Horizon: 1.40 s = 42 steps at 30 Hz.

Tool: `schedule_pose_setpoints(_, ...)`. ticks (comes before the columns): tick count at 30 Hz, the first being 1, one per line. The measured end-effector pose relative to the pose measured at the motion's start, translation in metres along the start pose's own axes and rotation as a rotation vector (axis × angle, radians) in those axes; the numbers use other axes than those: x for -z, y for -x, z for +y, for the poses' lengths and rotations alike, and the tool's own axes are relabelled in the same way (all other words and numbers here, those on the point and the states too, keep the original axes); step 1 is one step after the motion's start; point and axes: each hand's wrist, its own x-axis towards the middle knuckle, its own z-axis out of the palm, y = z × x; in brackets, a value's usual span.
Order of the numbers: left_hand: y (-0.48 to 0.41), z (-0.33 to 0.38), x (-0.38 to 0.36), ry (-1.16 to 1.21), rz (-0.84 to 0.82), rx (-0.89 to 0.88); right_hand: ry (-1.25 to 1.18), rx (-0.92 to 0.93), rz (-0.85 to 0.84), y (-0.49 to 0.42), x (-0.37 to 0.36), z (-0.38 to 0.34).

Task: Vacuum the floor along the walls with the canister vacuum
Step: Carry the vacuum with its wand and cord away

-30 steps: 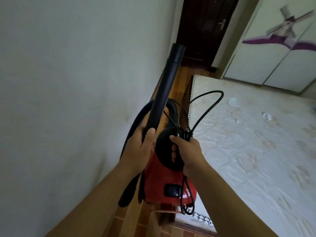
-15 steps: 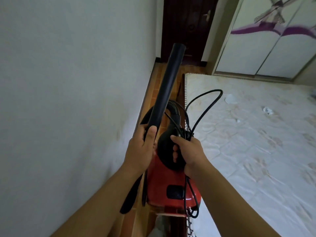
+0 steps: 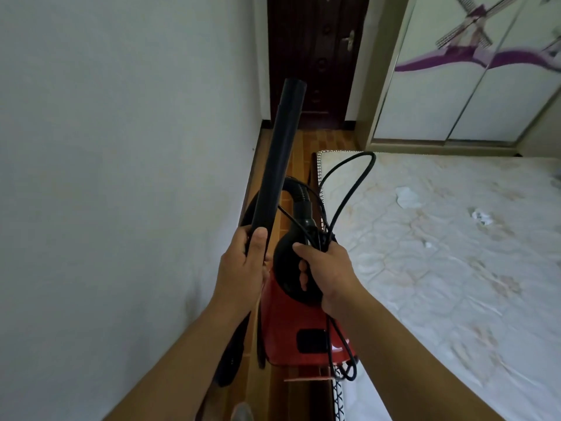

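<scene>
Wall [image 3: 106,177]: I see pale, bare plaster running along the left of the mattress, across a narrow gap.
Mattress [image 3: 455,284]: it is quilted, with no sheet, and fills the right of my view; crumpled paper scraps [image 3: 408,197] lie on it.
Wardrobe [image 3: 455,95]: beyond the far end of the mattress, with sliding doors that carry a windmill print.
Door [image 3: 315,56]: dark wood, shut, past the mattress's far left corner.
Floor [image 3: 321,141]: a strip of wooden boards between the mattress and the wall.
Canister vacuum [image 3: 291,329]: red body, carried in the air over the mattress's left edge, above that floor strip.
Tube [image 3: 279,153]: rigid and black, it slants up and away, left of the mattress, with its open end towards the door.
Hose [image 3: 300,192]: ribbed and black, it arches just left of the mattress edge.
Power cord [image 3: 346,199]: a loose loop stands up over the mattress's left edge.
Left hand [image 3: 243,268]: wrapped round the tube's lower end, thumb lying along it.
Right hand [image 3: 328,268]: it grips the vacuum's black handle [image 3: 282,268] with the cord bunched under the fingers.
</scene>
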Motion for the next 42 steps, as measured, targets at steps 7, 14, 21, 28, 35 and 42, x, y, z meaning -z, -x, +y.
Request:
schedule_pose_setpoints(7,-0.115,-0.018,-0.005,0.050,-0.001,0.009,0.027,-0.013,0.046,-0.106,-0.027,-0.033)
schedule_pose_setpoints(14,-0.255,-0.028,0.004,0.047,-0.032,0.000,0.027,0.001,0.106,-0.220,-0.074,-0.081)
schedule_pose_setpoints(21,-0.373,-0.024,-0.008,0.031,-0.088,-0.048,0.011,0.019,0.134,-0.317,-0.099,-0.131)
schedule_pose_setpoints(28,-0.484,-0.036,-0.042,0.029,-0.084,-0.035,-0.003,0.000,0.134,-0.426,-0.093,-0.164)
schedule_pose_setpoints(35,-0.601,-0.034,-0.095,-0.011,-0.082,-0.054,-0.042,-0.007,0.125,-0.544,-0.073,-0.208)
schedule_pose_setpoints(42,-0.709,-0.023,-0.134,-0.039,-0.082,-0.078,-0.042,0.035,0.108,-0.645,-0.064,-0.263)
